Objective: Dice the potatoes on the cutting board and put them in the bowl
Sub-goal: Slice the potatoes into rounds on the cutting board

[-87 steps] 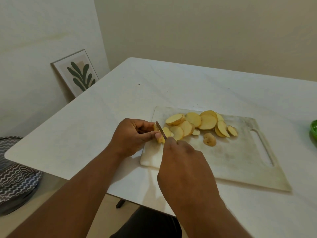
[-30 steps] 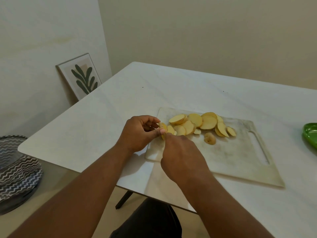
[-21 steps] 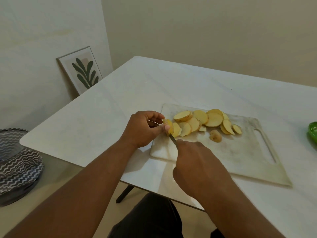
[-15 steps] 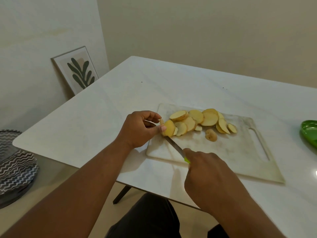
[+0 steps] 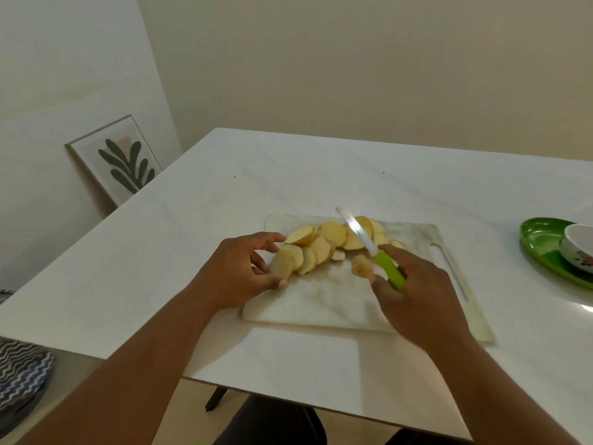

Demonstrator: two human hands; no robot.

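Right hand [image 5: 414, 290] grips knife [image 5: 372, 248] by green handle, blade raised over potato slices [image 5: 321, 245] on cutting board [image 5: 321, 303]. Left hand [image 5: 244, 271], fingers relaxed and spread, touches near-left slice, likely steadying pile for dicing. Bowl [image 5: 577, 248] waits far right on worktop [image 5: 192, 239].

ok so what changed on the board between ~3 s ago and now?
The right hand lifted the knife out of the cut at the board's left end and now holds it raised over the potato slices, blade pointing away. The left hand let go of the end piece; its fingers are now relaxed beside the slices. The cutting board, the slice pile and the small end piece stayed put.
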